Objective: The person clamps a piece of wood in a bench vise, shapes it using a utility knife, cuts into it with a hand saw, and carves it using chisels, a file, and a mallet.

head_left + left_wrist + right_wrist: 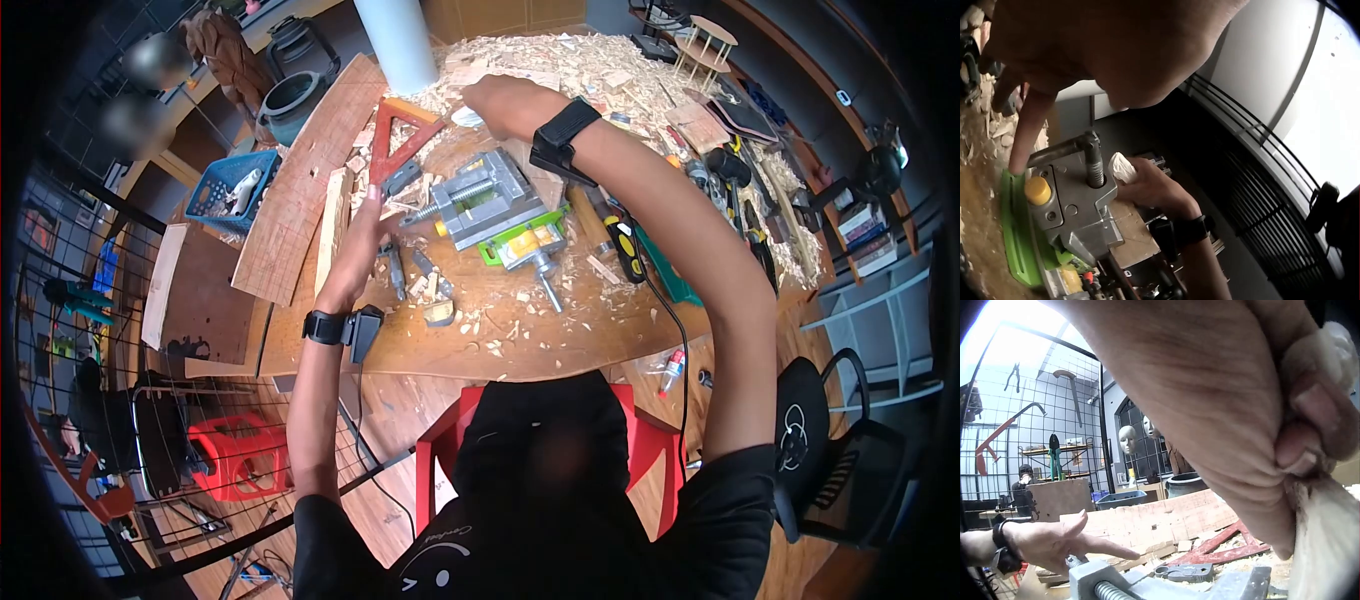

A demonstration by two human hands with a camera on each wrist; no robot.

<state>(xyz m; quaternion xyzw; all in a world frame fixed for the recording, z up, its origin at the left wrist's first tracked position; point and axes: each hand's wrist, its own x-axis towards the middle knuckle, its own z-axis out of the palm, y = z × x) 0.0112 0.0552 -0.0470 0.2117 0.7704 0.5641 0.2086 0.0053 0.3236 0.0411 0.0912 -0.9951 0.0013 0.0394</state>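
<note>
My right hand (505, 105) grips a pale, whitish carved piece of wood (1329, 537) with curled fingers. In the left wrist view the end of that piece pokes out beyond the hand, past the grey vise (1075, 194). My left hand (1060, 540) is beside the vise's screw end, its fingers stretched out and holding nothing. One straight finger (1027, 128) reaches down by the green base (1015, 231) of the vise. On the table, the vise shows its threaded screw and a yellow knob.
A red triangular square (385, 150) lies near a long marked board (290, 220). Wood shavings (580, 80) cover the far side of the table (480, 345). Hand tools (740, 190) crowd the right side; a blue basket (225, 195) is at the left.
</note>
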